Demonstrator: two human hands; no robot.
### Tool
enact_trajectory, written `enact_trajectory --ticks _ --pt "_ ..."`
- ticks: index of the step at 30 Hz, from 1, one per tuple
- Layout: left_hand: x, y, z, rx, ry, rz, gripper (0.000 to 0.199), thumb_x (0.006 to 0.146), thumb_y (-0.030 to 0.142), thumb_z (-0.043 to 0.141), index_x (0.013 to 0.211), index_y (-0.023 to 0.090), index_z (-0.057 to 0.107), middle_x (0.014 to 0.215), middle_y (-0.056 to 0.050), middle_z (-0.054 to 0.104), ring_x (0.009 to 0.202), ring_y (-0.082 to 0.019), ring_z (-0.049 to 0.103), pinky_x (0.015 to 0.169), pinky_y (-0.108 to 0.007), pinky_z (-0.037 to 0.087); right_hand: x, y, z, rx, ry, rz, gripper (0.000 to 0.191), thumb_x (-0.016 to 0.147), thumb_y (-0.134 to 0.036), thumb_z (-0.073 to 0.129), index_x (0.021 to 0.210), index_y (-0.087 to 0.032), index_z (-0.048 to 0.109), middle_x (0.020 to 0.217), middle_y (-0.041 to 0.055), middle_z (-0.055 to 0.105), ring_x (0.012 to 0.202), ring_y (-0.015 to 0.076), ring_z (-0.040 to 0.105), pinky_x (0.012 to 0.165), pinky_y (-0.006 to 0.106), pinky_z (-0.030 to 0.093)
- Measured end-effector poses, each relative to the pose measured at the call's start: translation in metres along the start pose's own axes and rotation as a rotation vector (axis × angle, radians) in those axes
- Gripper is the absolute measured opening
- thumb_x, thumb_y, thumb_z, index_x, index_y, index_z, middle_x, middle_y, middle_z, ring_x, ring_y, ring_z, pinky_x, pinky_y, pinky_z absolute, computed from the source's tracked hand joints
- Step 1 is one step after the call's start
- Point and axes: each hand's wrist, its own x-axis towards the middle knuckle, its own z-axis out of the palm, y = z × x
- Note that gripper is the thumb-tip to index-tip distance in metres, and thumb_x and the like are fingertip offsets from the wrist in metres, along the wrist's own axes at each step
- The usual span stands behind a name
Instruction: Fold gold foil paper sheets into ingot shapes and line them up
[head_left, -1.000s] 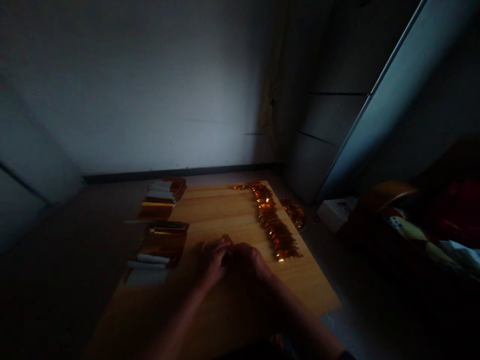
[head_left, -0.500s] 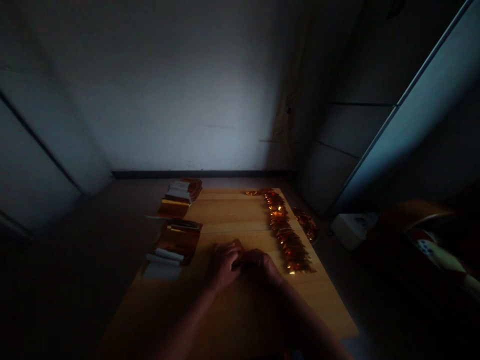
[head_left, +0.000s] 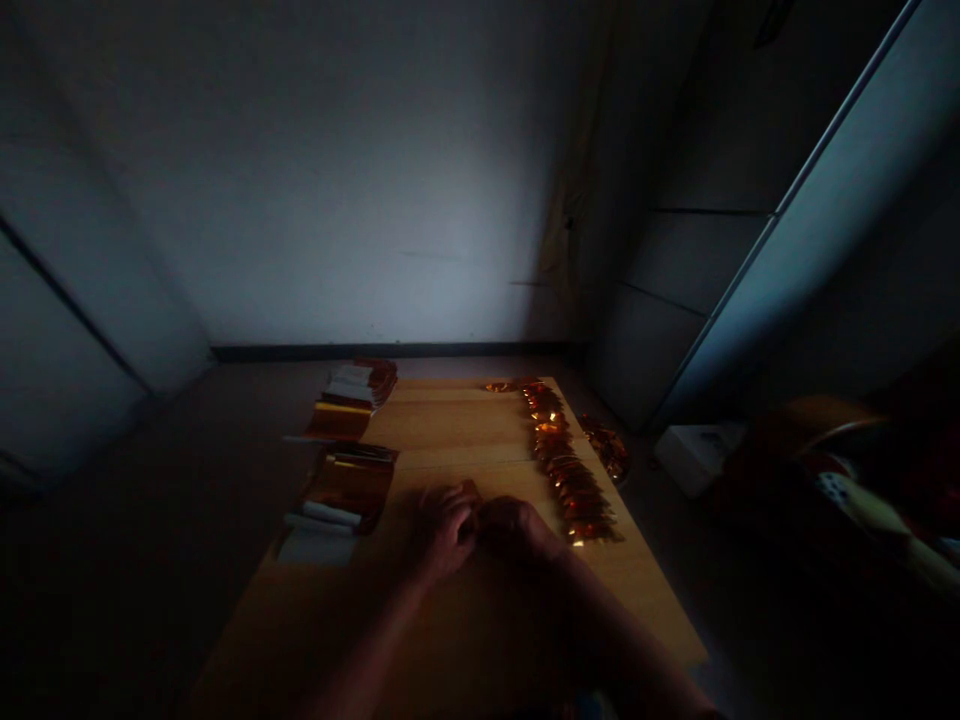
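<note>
- Gold foil sheets (head_left: 349, 415) lie in a layered stack at the far left edge of the pale wooden bench (head_left: 450, 430), with white paper strips among them and a reddish-copper end.
- Nearer along that edge sits a second stack of gold foil (head_left: 352, 488), just beyond a band of white paper (head_left: 315, 546); the two stacks lie close together but apart.
- Left hand (head_left: 446, 530) rests low on the bench, its fingers (head_left: 450, 505) curled inward toward the other hand.
- Right hand (head_left: 517, 530) meets the left at the fingertips, its fingers (head_left: 510, 515) bent and close together. A small copper-toned tip shows at the top of the left hand, but the light is too dim to tell what, if anything, the fingers hold.
- Folded gold foil pieces (head_left: 564, 460) form a long overlapping row down the bench, just right of the hands.
- Beyond the bench's right edge, a loose heap of gold foil pieces (head_left: 606, 450) lies on the floor (head_left: 645, 530).
- Further right stands a white box (head_left: 697, 457), near a patterned cloth (head_left: 862, 510).
</note>
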Motion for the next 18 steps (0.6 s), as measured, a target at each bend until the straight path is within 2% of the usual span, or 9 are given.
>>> enact_trajectory --ticks 5,9,12,15,18 --pt "0.001 0.002 -0.006 -0.031 -0.103 -0.008 0.041 0.069 0.015 0.055 0.108 0.026 0.063 0.124 -0.005 0.063 0.128 -0.03 0.045 0.11 -0.061 0.013 -0.001 -0.013 0.004 -0.241 -0.067 -0.013 0.018 0.09 -0.022 0.054 0.08 -0.019 0.069 0.083 0.0041 0.07 0.077 0.0147 0.062 0.073 0.026 0.047" --pt "0.001 0.002 -0.009 -0.046 -0.155 -0.025 0.052 0.063 0.01 0.053 0.112 0.026 0.061 0.128 -0.004 0.061 0.13 -0.03 0.042 0.109 -0.062 0.012 -0.002 -0.025 0.005 -0.355 -0.116 0.045 0.017 0.091 -0.023 0.053 0.086 -0.02 0.069 0.09 0.0043 0.07 0.084 0.0152 0.06 0.078 0.027 0.044" --pt "0.002 0.0 -0.008 -0.051 -0.156 -0.024 0.051 0.063 0.01 0.053 0.111 0.026 0.061 0.127 -0.004 0.061 0.13 -0.03 0.042 0.109 -0.061 0.012 -0.002 -0.027 0.005 -0.313 -0.107 0.046 0.017 0.092 -0.024 0.052 0.093 -0.02 0.069 0.093 0.0045 0.07 0.086 0.0151 0.06 0.08 0.027 0.045" --pt "0.002 -0.001 -0.006 -0.054 -0.152 -0.027 0.046 0.067 0.012 0.053 0.11 0.027 0.063 0.126 -0.004 0.062 0.129 -0.029 0.043 0.109 -0.061 0.012 -0.003 -0.021 0.004 -0.193 -0.02 0.022 0.019 0.093 -0.024 0.051 0.101 -0.021 0.068 0.098 0.006 0.07 0.09 0.0154 0.061 0.083 0.027 0.047" --pt "0.002 -0.002 -0.006 -0.055 -0.141 -0.028 0.039 0.07 0.013 0.053 0.105 0.028 0.064 0.125 -0.002 0.063 0.128 -0.028 0.044 0.109 -0.062 0.011 -0.002 -0.014 0.002 -0.081 0.036 0.008 0.018 0.091 -0.027 0.054 0.094 -0.02 0.07 0.097 0.0065 0.071 0.093 0.0165 0.063 0.084 0.028 0.048"
